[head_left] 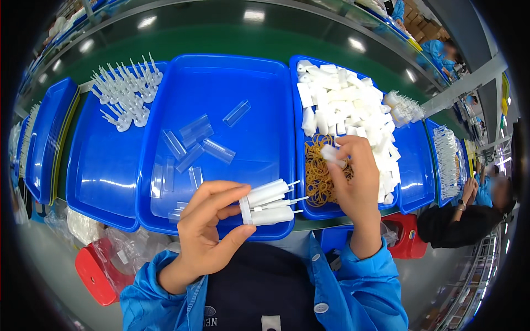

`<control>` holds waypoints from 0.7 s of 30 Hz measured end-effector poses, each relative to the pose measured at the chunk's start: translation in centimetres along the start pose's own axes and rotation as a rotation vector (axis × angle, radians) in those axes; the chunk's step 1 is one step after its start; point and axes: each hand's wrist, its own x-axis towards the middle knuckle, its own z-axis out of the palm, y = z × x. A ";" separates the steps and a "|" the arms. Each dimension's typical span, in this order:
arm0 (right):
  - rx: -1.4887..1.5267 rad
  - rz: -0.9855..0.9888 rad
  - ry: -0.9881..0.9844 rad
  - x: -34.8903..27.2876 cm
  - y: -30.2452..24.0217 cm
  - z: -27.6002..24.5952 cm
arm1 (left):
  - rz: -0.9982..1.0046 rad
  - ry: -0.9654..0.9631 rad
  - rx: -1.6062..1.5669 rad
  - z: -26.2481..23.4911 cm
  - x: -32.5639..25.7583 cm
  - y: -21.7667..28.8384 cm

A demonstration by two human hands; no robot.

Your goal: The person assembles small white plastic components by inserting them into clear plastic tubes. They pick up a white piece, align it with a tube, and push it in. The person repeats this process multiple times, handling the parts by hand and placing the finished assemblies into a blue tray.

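Note:
My left hand (212, 226) grips a bundle of white plastic parts (270, 201) by its flat base; thin pins stick out of the bundle toward the right. White sleeves appear to sit over some of the pins. Between the thumb and fingers of my right hand (356, 171) is a small white foam piece (332, 155). That hand hovers over brown rubber bands (317, 182) and a heap of white foam pieces (342, 96), both in the right blue tray (301, 207). Below and left of the bundle lies the middle blue tray (226, 69), holding several clear plastic tubes (196, 129).
Pronged white parts (127, 91) stand in a blue tray (105, 187) on the left. More white parts (404, 107) sit beyond the foam heap. Red stools (96, 273) are on the floor at both sides. Another person (458, 220) works at the far right.

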 end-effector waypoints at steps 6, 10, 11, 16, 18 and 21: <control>0.710 0.310 -0.034 -2.2 -1.1 -0.6 | -0.031 0.015 -0.013 0.2 -0.1 0.0; 0.901 0.307 -0.048 -2.9 -2.4 -1.0 | -0.052 0.040 -0.049 0.3 -0.1 0.1; 0.938 0.327 -0.028 -3.3 -2.1 -0.9 | -0.039 0.027 -0.048 0.2 -0.1 0.1; 1.011 0.391 -0.040 -3.5 -2.5 -0.7 | -0.009 0.023 -0.049 0.1 -0.1 -0.1; 1.092 0.427 -0.082 -3.3 -2.7 -0.9 | -0.013 0.016 0.001 0.2 0.0 0.0; 1.234 0.504 -0.175 -3.0 -3.0 -1.1 | -0.007 0.010 0.056 0.2 0.0 0.0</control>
